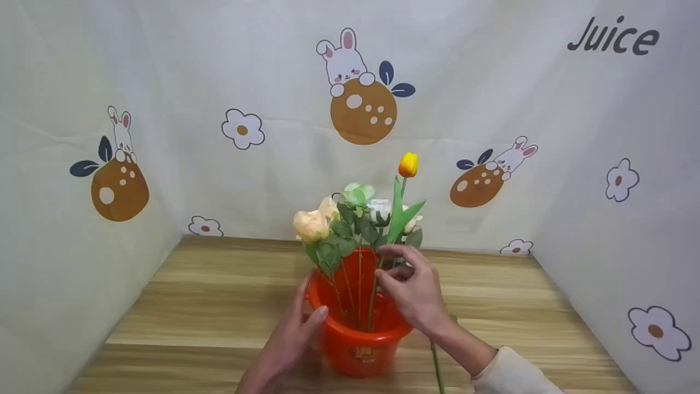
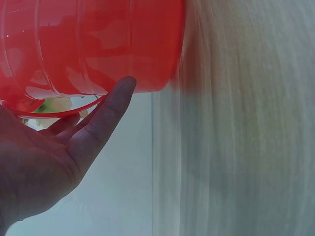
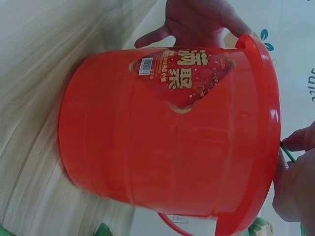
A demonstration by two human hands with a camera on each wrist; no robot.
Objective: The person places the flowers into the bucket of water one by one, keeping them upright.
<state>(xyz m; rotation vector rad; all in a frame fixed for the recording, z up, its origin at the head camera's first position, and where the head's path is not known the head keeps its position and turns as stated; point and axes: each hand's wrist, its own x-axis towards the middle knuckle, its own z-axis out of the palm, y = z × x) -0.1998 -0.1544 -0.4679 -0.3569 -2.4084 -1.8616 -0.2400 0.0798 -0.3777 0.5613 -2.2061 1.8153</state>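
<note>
A red plastic bucket (image 1: 361, 350) stands upright on the wooden table, several artificial flowers leaning inside it. My left hand (image 1: 295, 334) rests against its left side, thumb near the rim; in the left wrist view the fingers (image 2: 106, 110) lie fairly straight along the wall beside the thin red handle (image 2: 59, 114). Above the right part of the rim, my right hand (image 1: 413, 287) pinches the stem of a yellow-orange tulip (image 1: 408, 164). That stem slants down into the bucket. A peach rose (image 1: 311, 225), a pale green flower (image 1: 358, 193) and a white rose (image 1: 379, 209) stand beside it.
Another green stem (image 1: 436, 366) lies on the table right of the bucket, partly under my right forearm. A green leaf (image 3: 102, 230) shows at the bottom of the right wrist view. Printed cloth walls (image 1: 262, 180) enclose the table (image 1: 208, 306).
</note>
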